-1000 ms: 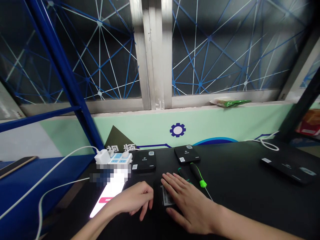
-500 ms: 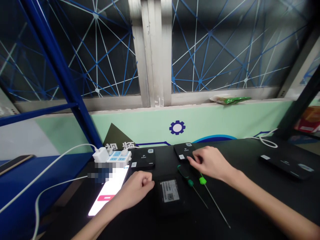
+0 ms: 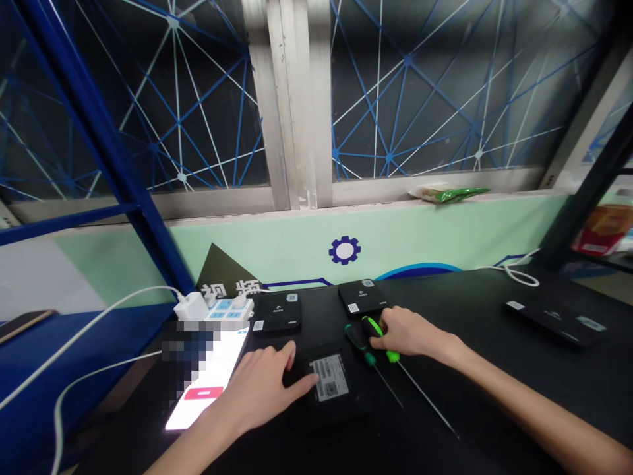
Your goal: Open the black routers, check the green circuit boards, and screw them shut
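Observation:
A small black box (image 3: 341, 396) lies upside down on the black table (image 3: 494, 382), its white label (image 3: 329, 377) facing up. My left hand (image 3: 264, 389) rests on the box's left edge, fingers stretched out flat. My right hand (image 3: 408, 332) has its fingers curled round the handle of the bright-green-handled screwdriver (image 3: 376, 330), whose thin shaft runs toward me to the right. A second screwdriver (image 3: 360, 344) with a darker green and black handle lies just left of it, untouched.
Two more black boxes (image 3: 277, 311) (image 3: 362, 298) sit at the table's back edge. A lit phone (image 3: 208, 386) and a white power strip (image 3: 217, 310) with cables lie left. A long black device (image 3: 548, 318) is far right. A blue rack post (image 3: 99, 132) rises left.
My right hand left the box, reached back to the far box, then came onto the green screwdriver handle. My left hand opened from a loose fist and moved onto the box's edge.

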A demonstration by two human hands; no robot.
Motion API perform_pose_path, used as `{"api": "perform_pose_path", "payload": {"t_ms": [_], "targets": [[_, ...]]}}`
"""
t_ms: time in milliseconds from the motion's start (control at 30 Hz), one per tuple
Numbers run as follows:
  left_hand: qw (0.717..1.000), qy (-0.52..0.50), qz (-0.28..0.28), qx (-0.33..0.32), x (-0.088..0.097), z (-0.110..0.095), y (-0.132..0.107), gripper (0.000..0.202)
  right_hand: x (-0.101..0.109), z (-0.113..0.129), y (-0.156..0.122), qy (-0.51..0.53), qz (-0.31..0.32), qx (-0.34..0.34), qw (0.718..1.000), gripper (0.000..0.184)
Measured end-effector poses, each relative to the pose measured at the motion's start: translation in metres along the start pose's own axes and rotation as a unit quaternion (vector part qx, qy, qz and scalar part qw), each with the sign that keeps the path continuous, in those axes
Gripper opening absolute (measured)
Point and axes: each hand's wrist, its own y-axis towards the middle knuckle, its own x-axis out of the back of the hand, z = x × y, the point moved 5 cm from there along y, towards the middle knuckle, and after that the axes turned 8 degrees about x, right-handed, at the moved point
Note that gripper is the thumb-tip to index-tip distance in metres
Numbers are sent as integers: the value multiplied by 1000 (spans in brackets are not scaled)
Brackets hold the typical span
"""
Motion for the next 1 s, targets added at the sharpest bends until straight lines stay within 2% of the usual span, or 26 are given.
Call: {"api": "perform_pose_path", "payload": {"t_ms": [133, 233, 300, 333, 433, 467, 500, 533, 600, 800, 933, 1000], "targets": [[999, -1, 23, -29, 0, -2, -2, 50, 10, -1, 2, 49, -16, 16, 999, 46], [998, 2, 44, -44, 3, -7, -4, 50, 23, 0, 4, 209, -86, 50, 973, 50], [998, -2, 50, -46, 5, -9, -5, 48, 29, 1, 4, 341, -150, 74, 925, 49], [998, -5, 51, -46, 5, -9, -6, 47, 32, 1, 3, 403, -189, 80, 892, 48], [998, -26, 48, -44, 5, -9, -6, 49, 37, -4, -2, 545, -320, 78, 771, 42], [997, -34, 48, -44, 5, -8, -6, 52, 36, -5, -4, 573, -347, 78, 739, 39], [997, -42, 49, -45, 5, -8, -6, 54, 35, -5, -5, 590, -361, 80, 718, 36], [996, -48, 52, -47, 4, -8, -6, 56, 33, -4, -5, 600, -361, 84, 708, 35], [995, -55, 64, -52, 4, -7, -6, 59, 28, 0, -4, 606, -336, 90, 715, 33], [991, -66, 103, -56, 4, -6, -4, 81, 9, 18, -2, 589, -234, 103, 767, 33], [989, -82, 109, -58, 5, -4, -2, 80, 2, 24, -2, 570, -205, 110, 788, 33], [988, -88, 109, -57, 5, -3, 0, 79, 1, 24, -1, 567, -205, 109, 790, 33]]}}
